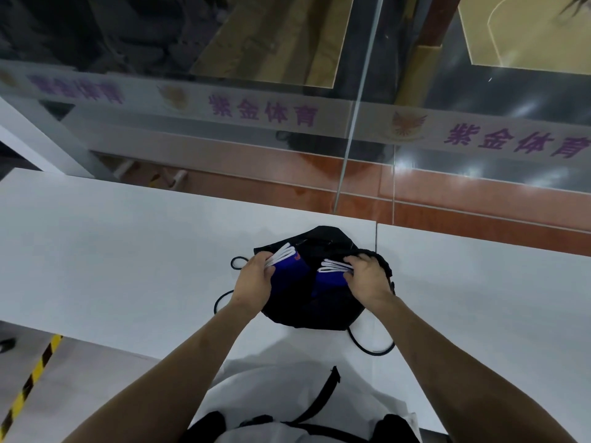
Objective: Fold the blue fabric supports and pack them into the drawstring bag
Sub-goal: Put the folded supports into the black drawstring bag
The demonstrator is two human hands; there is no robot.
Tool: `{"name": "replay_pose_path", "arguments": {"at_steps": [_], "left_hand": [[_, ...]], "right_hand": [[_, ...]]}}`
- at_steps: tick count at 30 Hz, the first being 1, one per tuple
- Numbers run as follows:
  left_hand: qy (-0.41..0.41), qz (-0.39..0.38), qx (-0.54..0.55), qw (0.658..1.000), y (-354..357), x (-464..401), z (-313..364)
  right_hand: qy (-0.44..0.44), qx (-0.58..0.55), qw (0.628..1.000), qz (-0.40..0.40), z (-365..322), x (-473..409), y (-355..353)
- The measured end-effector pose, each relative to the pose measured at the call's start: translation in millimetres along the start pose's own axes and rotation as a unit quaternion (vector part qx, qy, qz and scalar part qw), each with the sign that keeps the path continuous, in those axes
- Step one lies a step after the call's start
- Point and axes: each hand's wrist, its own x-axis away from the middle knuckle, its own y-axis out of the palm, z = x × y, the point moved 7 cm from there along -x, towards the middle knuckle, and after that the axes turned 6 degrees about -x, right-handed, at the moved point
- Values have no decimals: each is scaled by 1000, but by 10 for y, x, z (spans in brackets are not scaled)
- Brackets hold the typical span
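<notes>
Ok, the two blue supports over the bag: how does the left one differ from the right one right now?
The left support is held by the left hand; its white edge bands tilt up to the right, and a small orange mark shows. The right support, under the right hand, has bands lying nearly level, no mark visible. Both are blue, folded, white-edged, over the black bag.

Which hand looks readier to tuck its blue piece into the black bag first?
Probably the right hand: its blue support lies by the gathered rim of the drawstring bag, which that hand touches. The left hand holds its support over the bag's outer cloth.
</notes>
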Motion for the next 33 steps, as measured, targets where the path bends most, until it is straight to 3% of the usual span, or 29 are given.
{"name": "replay_pose_path", "arguments": {"at_steps": [2, 4, 6, 9, 13, 16, 19, 22, 27, 33], "left_hand": [[26, -6, 7, 1000, 31, 2, 57], [55, -10, 0, 998, 65, 11, 136], [91, -11, -12, 996, 101, 15, 219], [135, -22, -7, 991, 148, 31, 349], [141, -8, 17, 990, 152, 23, 378], [69, 37, -25, 997, 98, -96, 66], [-37, -43, -56, 997, 215, -173, -332], [-93, -112, -48, 988, 351, -162, -490], [-68, -41, -40, 996, 267, -213, -345], [-7, 15, -8, 1000, 46, -147, 31]], "right_hand": [[-39, -102, 993, 32, -155, 67, -60], [-62, -227, 972, -2, -356, 159, -78], [-79, -276, 957, -40, -557, 238, -111], [-100, -278, 953, -68, -775, 309, -151], [-84, -244, 965, -38, -777, 324, -196], [-35, -236, 971, -14, -600, 320, -179], [19, -227, 974, -14, -438, 360, -134], [49, -202, 978, -11, -334, 409, -89], [78, -160, 984, -6, -319, 403, -61], [132, -280, 951, 21, -519, 337, 14]]}}
